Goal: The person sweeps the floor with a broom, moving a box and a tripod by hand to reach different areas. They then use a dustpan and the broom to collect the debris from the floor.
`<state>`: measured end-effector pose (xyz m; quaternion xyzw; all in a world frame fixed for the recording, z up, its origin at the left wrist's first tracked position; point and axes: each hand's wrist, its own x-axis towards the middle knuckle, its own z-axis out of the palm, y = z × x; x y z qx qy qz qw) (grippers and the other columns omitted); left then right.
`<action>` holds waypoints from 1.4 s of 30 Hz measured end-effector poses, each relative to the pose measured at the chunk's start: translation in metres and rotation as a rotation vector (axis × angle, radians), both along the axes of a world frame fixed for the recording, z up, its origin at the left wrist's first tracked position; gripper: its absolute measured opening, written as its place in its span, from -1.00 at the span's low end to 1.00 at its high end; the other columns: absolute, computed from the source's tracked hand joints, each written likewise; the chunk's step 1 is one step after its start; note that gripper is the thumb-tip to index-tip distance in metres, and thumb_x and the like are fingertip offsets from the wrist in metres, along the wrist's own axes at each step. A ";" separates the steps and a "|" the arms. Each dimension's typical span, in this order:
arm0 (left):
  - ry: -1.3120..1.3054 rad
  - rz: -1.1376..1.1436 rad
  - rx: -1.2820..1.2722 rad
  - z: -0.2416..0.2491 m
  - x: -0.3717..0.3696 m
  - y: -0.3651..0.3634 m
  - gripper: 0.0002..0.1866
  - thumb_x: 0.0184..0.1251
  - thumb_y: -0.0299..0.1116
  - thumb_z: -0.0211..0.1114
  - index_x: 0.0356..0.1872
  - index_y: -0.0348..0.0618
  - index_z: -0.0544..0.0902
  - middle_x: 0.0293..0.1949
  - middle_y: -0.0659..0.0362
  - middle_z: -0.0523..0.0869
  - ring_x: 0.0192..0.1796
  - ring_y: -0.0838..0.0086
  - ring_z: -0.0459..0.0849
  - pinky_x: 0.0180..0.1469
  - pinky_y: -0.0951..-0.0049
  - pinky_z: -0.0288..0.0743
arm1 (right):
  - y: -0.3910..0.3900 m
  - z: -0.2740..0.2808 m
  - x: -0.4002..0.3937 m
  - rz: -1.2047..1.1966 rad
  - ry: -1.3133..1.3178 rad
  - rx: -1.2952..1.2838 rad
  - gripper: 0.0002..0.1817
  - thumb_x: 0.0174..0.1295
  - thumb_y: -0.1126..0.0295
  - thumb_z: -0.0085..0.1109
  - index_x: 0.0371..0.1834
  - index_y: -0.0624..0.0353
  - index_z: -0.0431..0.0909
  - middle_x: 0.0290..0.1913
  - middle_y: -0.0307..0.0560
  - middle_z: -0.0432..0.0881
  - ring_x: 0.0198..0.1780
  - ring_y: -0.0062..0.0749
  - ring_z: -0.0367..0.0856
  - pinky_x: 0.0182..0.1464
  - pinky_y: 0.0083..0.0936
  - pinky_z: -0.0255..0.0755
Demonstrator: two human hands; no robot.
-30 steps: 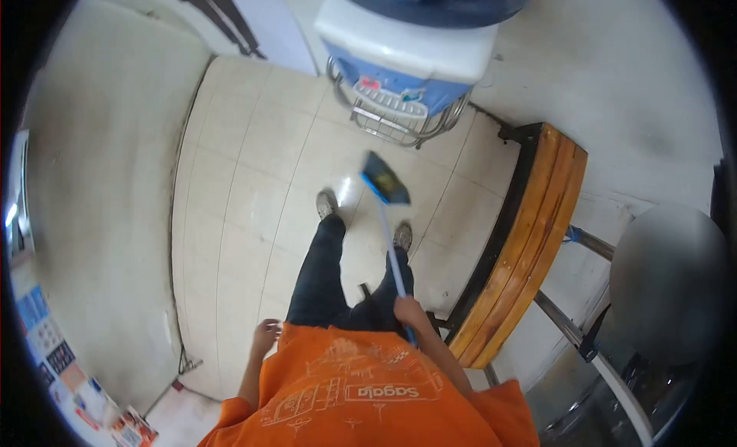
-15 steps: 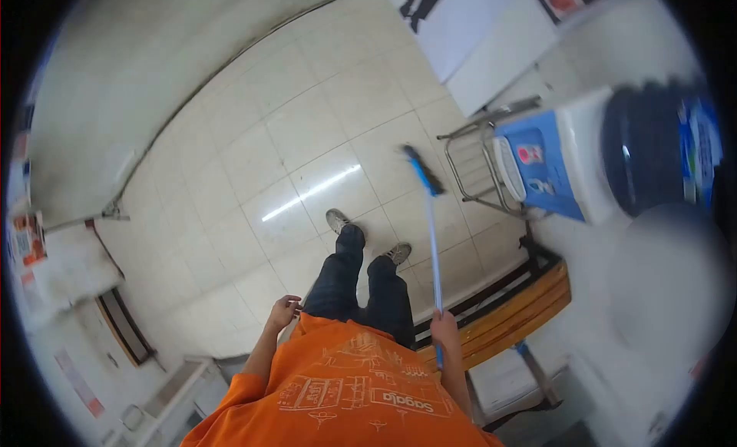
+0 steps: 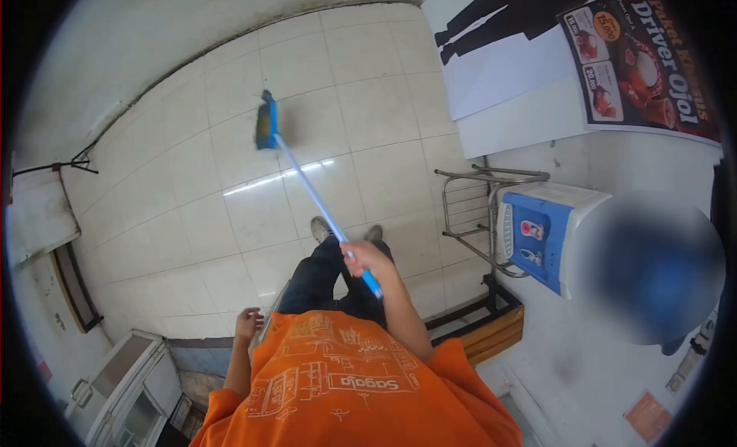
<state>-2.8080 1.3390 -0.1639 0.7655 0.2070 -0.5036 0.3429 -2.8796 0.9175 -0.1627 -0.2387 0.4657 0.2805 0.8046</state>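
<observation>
My right hand (image 3: 365, 259) is wrapped round the upper handle of a broom (image 3: 311, 190) in front of my thighs. The blue end of the handle pokes out past my fist toward my shirt. From there the pale blue stick runs forward and to the left, ending in a blue head with dark bristles (image 3: 265, 128) over the tiles, bristles facing left. My left hand (image 3: 248, 324) hangs beside my left hip, its fingers loosely bent and apart, with nothing in them.
Pale tiles cover the floor (image 3: 376, 117), bounded by a wall at the far left. On the right, a blue-and-white water dispenser (image 3: 564, 228) stands by a metal stand (image 3: 468, 205). A wooden bench (image 3: 487, 337) is at lower right, a white-framed cabinet (image 3: 127, 382) at lower left.
The broom has swung from my right side across to the front left, its head now farther forward. My right hand moved inward with it. The view has turned; my left hand stays low.
</observation>
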 end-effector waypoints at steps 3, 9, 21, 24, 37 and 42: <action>-0.025 0.058 -0.037 -0.013 0.030 -0.041 -0.75 0.25 -0.37 -0.03 -0.09 -0.20 0.45 -0.33 0.10 0.60 -0.36 0.46 0.58 -0.33 0.51 0.48 | -0.014 0.071 -0.028 0.003 -0.073 -0.140 -0.78 0.23 0.22 -0.03 -0.42 0.13 0.33 -0.78 -0.34 0.19 -0.82 -0.67 0.14 -0.79 -0.67 0.03; -0.016 0.055 -0.178 -0.020 0.048 -0.130 -0.73 0.30 -0.26 0.00 -0.08 -0.19 0.45 -0.29 0.11 0.59 -0.33 0.48 0.58 -0.33 0.53 0.47 | -0.116 0.090 -0.088 0.225 0.409 -0.746 -0.80 0.22 0.28 -0.08 -0.30 0.21 0.35 -0.75 -0.26 0.27 -0.79 -0.55 0.25 -0.77 -0.57 0.13; -0.199 -0.043 -0.182 0.015 0.066 -0.204 -0.72 0.30 -0.36 -0.04 -0.06 -0.30 0.45 -0.31 0.16 0.60 -0.35 0.56 0.53 -0.31 0.58 0.43 | -0.216 -0.048 0.110 0.319 0.078 -0.359 -0.82 0.05 0.46 -0.10 -0.64 0.29 0.38 -0.75 -0.11 0.33 -0.74 -0.40 0.30 -0.73 -0.44 0.12; -0.136 0.008 -0.097 0.055 0.093 -0.250 -0.74 0.30 -0.36 -0.04 -0.06 -0.25 0.44 -0.33 0.15 0.60 -0.37 0.56 0.54 -0.34 0.58 0.44 | -0.233 -0.085 0.187 0.134 -0.091 0.096 -0.80 0.07 0.43 -0.06 -0.68 0.20 0.35 -0.78 -0.22 0.28 -0.80 -0.55 0.22 -0.79 -0.58 0.06; -0.010 0.272 -0.127 0.019 0.231 -0.307 -0.71 0.28 -0.30 0.02 -0.05 -0.23 0.44 -0.34 0.13 0.61 -0.39 0.53 0.56 -0.34 0.56 0.45 | -0.361 -0.050 0.182 0.809 0.061 -1.062 -0.90 0.05 0.43 -0.04 -0.57 0.15 0.32 -0.75 -0.29 0.26 -0.80 -0.53 0.15 -0.77 -0.52 0.05; -0.235 0.685 -0.201 0.041 0.237 -0.268 -0.70 0.25 -0.30 0.02 -0.06 -0.24 0.45 -0.33 0.13 0.60 -0.38 0.54 0.55 -0.33 0.55 0.44 | -0.258 -0.079 0.282 0.463 -0.060 -0.391 -0.81 0.08 0.32 0.01 -0.62 0.14 0.38 -0.70 -0.22 0.35 -0.74 -0.48 0.23 -0.68 -0.49 0.15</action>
